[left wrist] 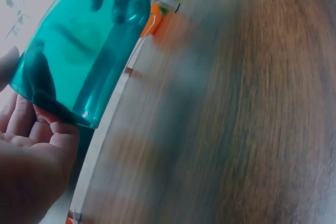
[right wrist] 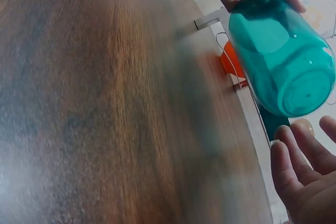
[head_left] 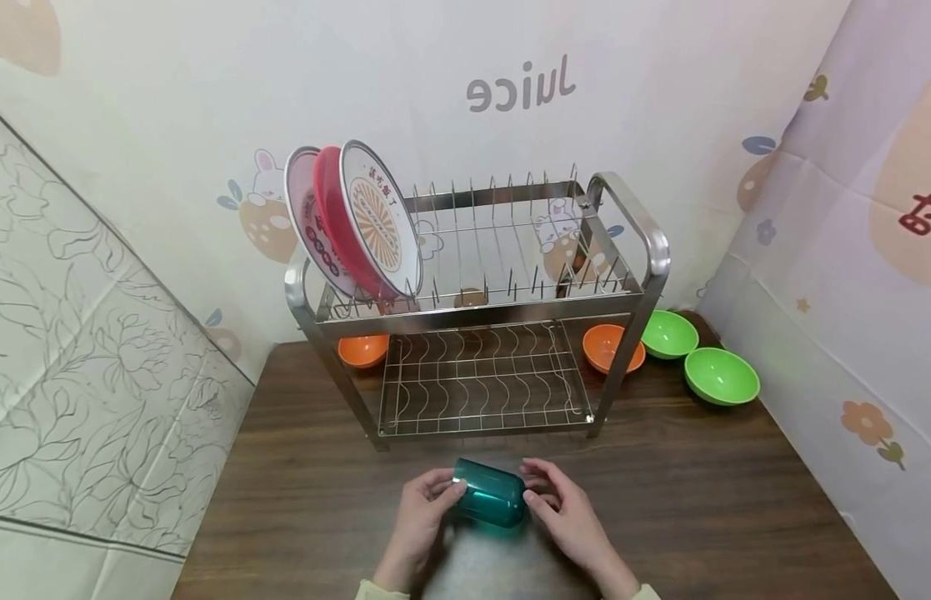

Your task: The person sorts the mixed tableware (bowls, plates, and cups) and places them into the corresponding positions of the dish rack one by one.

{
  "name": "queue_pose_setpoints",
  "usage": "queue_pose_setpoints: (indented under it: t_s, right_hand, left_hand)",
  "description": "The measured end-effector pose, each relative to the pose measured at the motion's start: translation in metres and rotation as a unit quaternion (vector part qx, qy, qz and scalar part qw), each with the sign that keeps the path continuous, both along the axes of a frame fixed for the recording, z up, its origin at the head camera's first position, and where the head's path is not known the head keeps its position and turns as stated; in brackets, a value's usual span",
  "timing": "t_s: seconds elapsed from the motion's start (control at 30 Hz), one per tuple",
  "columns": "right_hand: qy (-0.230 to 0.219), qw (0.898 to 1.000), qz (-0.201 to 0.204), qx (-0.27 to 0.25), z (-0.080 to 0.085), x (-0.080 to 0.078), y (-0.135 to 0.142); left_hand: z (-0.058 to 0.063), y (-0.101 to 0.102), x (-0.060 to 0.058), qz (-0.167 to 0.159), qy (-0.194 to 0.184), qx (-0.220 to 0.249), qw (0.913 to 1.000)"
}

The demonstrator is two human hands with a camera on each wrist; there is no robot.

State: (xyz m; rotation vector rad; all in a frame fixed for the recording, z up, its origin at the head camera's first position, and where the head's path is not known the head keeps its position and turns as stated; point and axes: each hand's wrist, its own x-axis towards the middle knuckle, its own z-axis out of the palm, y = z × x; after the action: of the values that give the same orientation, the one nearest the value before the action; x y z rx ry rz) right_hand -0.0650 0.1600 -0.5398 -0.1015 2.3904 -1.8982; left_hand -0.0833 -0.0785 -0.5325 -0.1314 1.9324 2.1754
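A translucent teal cup (head_left: 489, 493) lies sideways in the air in front of the dish rack, its rim to the left and rounded base to the right. My left hand (head_left: 423, 510) pinches it at the rim, with fingertips visible through the wall in the left wrist view, where the cup (left wrist: 84, 45) fills the upper left. At the base, my right hand (head_left: 568, 517) has its fingers loosely bent. In the right wrist view its spread fingers (right wrist: 296, 156) sit just below the base of the cup (right wrist: 283, 56), with a gap showing between.
A two-tier metal dish rack (head_left: 480, 315) stands behind the hands. Plates (head_left: 378, 221) lean upright at its upper left. Orange bowls (head_left: 362, 351) sit at both ends of the lower tier; green bowls (head_left: 722, 376) are on the wooden table (head_left: 698, 500) at right. Patterned cloth walls surround the table.
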Motion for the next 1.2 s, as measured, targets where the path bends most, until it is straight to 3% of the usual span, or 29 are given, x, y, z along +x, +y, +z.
queue_pose_setpoints:
  t_s: [0.23, 0.43, 0.57, 0.83, 1.0, 1.2]
  right_hand:
    - [0.027, 0.999, 0.024, -0.009, 0.004, 0.001, -0.003]
    - [0.064, 0.997, 0.026, -0.017, 0.005, 0.000, -0.005]
    - [0.091, 0.995, 0.025, -0.019, 0.007, 0.001, -0.009]
    - [0.114, 0.993, 0.006, -0.028, 0.012, 0.002, -0.021]
    - [0.159, 0.987, -0.011, -0.024, 0.017, 0.001, -0.030]
    - [0.238, 0.971, -0.023, -0.005, 0.042, 0.004, -0.041]
  left_hand:
    - [-0.003, 0.004, 0.000, -0.005, -0.016, 0.031, 0.9994]
    - [-0.004, 0.004, -0.002, -0.012, -0.051, 0.103, 0.9934]
    - [-0.005, 0.005, -0.003, -0.011, -0.073, 0.164, 0.9837]
    - [-0.006, 0.011, -0.005, -0.034, -0.106, 0.275, 0.9551]
    - [-0.009, 0.015, -0.005, -0.057, -0.122, 0.293, 0.9466]
    - [-0.011, 0.017, -0.007, -0.047, -0.135, 0.265, 0.9535]
